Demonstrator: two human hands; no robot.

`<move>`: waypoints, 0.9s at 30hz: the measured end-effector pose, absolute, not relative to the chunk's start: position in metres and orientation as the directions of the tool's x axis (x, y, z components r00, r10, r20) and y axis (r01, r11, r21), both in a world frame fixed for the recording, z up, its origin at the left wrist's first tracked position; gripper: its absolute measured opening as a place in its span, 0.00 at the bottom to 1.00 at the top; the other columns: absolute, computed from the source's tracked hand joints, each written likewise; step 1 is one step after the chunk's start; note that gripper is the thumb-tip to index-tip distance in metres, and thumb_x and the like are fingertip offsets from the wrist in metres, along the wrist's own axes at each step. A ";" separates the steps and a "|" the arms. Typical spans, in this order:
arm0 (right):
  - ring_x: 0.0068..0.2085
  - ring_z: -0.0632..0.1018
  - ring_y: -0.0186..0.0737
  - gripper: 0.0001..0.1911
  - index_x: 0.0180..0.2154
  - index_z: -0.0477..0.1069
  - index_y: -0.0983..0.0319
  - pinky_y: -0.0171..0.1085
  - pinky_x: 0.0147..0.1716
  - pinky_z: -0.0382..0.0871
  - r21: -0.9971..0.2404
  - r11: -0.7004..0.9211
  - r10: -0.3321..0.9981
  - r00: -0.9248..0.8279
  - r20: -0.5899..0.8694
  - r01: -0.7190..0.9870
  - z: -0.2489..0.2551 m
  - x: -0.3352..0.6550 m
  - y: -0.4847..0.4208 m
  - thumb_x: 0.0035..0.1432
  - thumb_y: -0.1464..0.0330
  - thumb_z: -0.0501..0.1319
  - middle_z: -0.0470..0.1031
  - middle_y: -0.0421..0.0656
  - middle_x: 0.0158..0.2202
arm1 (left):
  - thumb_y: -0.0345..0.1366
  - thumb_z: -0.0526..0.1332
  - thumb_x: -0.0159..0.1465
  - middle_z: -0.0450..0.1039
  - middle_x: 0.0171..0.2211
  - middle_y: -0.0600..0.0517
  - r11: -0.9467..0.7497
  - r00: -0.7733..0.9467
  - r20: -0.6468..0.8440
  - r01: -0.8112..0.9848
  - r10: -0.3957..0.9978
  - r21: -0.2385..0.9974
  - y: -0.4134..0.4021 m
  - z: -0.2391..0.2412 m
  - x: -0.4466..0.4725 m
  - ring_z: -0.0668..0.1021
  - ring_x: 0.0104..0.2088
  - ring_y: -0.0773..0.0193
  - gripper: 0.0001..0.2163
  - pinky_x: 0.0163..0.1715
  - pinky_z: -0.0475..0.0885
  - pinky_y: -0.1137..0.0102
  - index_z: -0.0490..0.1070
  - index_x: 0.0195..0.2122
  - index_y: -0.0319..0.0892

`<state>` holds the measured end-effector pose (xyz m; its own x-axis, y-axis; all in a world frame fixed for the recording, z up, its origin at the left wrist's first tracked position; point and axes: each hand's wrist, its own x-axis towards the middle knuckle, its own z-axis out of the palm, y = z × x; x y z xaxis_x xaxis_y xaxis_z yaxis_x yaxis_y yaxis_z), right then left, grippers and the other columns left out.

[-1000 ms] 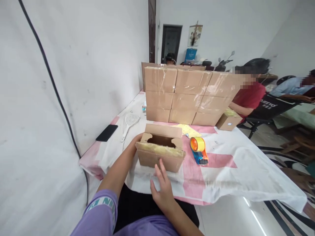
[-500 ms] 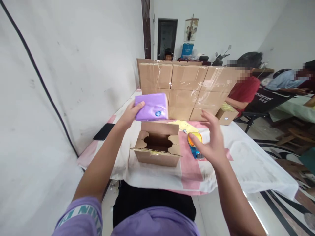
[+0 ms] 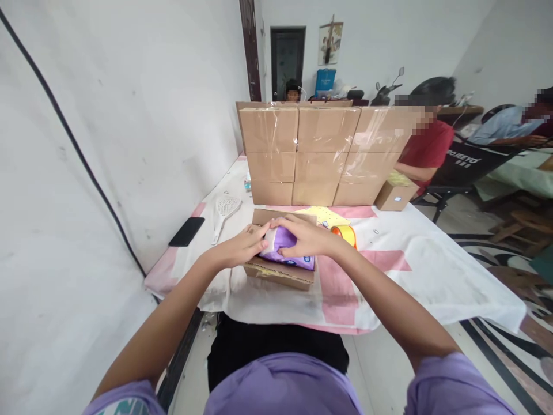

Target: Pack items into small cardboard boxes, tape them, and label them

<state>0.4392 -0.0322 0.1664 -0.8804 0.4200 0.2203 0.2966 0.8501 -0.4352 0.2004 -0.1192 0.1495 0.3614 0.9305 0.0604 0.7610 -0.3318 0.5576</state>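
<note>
White cloth-covered table [image 3: 415, 276], both hands [image 3: 242, 246] on soft purple packet [image 3: 286, 249] in cardboard box [image 3: 280, 275]

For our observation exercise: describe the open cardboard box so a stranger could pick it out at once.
Start at the wall of stacked cardboard boxes across the table. Nearer the camera sits the open box, where the left hand and right hand press a purple packet. Unlike the stacked boxes, it is untaped.

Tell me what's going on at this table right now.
A person presses a purple packet into an open cardboard box with both hands: left hand at its left end, right hand on top. A tape dispenser lies just right of the box. Sealed boxes are stacked behind.
</note>
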 end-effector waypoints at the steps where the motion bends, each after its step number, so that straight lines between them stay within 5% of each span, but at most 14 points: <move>1: 0.54 0.74 0.52 0.31 0.59 0.67 0.54 0.47 0.51 0.71 -0.463 0.842 0.413 -0.883 0.224 0.277 0.164 0.437 -0.026 0.53 0.62 0.69 0.72 0.46 0.54 | 0.56 0.46 0.73 0.69 0.63 0.44 -0.362 0.377 0.072 0.791 0.923 0.493 -0.119 0.149 0.199 0.70 0.62 0.50 0.32 0.63 0.58 0.54 0.50 0.74 0.48; 5: 0.57 0.73 0.55 0.31 0.60 0.66 0.57 0.51 0.54 0.70 -0.469 0.812 0.459 -0.877 0.145 0.347 0.153 0.422 -0.009 0.56 0.59 0.68 0.71 0.49 0.56 | 0.53 0.48 0.73 0.80 0.43 0.49 -0.324 0.286 0.167 0.897 0.944 0.299 -0.119 0.145 0.188 0.75 0.49 0.50 0.26 0.59 0.58 0.49 0.64 0.68 0.49; 10: 0.65 0.65 0.56 0.39 0.68 0.56 0.59 0.50 0.58 0.67 -0.305 0.898 0.377 -0.911 0.165 0.316 0.129 0.394 -0.001 0.60 0.61 0.67 0.59 0.55 0.65 | 0.50 0.49 0.73 0.79 0.51 0.47 -0.250 0.174 0.234 0.903 0.957 0.350 -0.116 0.126 0.170 0.74 0.51 0.51 0.22 0.53 0.67 0.53 0.76 0.57 0.45; 14: 0.58 0.68 0.55 0.19 0.53 0.72 0.62 0.53 0.58 0.63 -0.045 0.947 0.319 -0.925 0.208 0.317 0.120 0.388 0.005 0.60 0.68 0.68 0.69 0.53 0.55 | 0.49 0.55 0.71 0.75 0.52 0.44 -0.325 0.187 0.385 0.885 0.904 0.333 -0.117 0.106 0.164 0.73 0.55 0.49 0.19 0.58 0.67 0.50 0.77 0.53 0.45; 16: 0.57 0.67 0.57 0.09 0.46 0.76 0.61 0.57 0.57 0.60 -0.010 0.919 0.376 -0.869 0.321 0.393 0.120 0.399 0.010 0.64 0.68 0.63 0.71 0.53 0.53 | 0.49 0.55 0.72 0.67 0.61 0.42 -0.397 0.129 0.524 0.806 0.842 0.439 -0.119 0.097 0.160 0.68 0.63 0.47 0.20 0.61 0.67 0.49 0.74 0.57 0.46; 19: 0.60 0.66 0.60 0.16 0.53 0.73 0.60 0.60 0.58 0.59 -0.292 0.773 0.600 -0.499 0.626 0.563 0.119 0.428 0.025 0.67 0.62 0.59 0.68 0.56 0.58 | 0.62 0.56 0.66 0.54 0.68 0.40 -0.615 0.126 0.655 0.510 0.745 0.602 -0.122 0.086 0.153 0.66 0.66 0.44 0.32 0.58 0.73 0.50 0.62 0.67 0.52; 22: 0.59 0.70 0.55 0.31 0.65 0.60 0.57 0.56 0.57 0.66 -0.728 0.609 0.793 -0.269 0.547 0.314 0.106 0.455 0.041 0.64 0.55 0.61 0.71 0.54 0.56 | 0.67 0.66 0.52 0.60 0.66 0.38 -0.685 0.327 0.606 0.431 0.726 0.588 -0.127 0.079 0.153 0.72 0.62 0.41 0.48 0.58 0.73 0.47 0.57 0.70 0.52; 24: 0.56 0.74 0.49 0.37 0.67 0.56 0.53 0.51 0.54 0.71 -0.867 0.490 0.835 -0.331 0.439 0.087 0.094 0.465 0.045 0.61 0.52 0.64 0.72 0.50 0.56 | 0.59 0.70 0.57 0.67 0.61 0.39 -0.637 0.324 0.562 0.536 0.761 0.553 -0.130 0.079 0.159 0.75 0.59 0.44 0.39 0.58 0.73 0.48 0.63 0.66 0.50; 27: 0.52 0.77 0.45 0.43 0.67 0.54 0.50 0.47 0.53 0.73 -0.891 0.449 0.838 -0.316 0.445 -0.066 0.080 0.467 0.037 0.56 0.51 0.68 0.65 0.50 0.64 | 0.45 0.62 0.69 0.69 0.58 0.42 -0.472 0.058 0.584 0.656 0.810 0.589 -0.128 0.081 0.175 0.78 0.54 0.52 0.20 0.44 0.81 0.60 0.68 0.60 0.48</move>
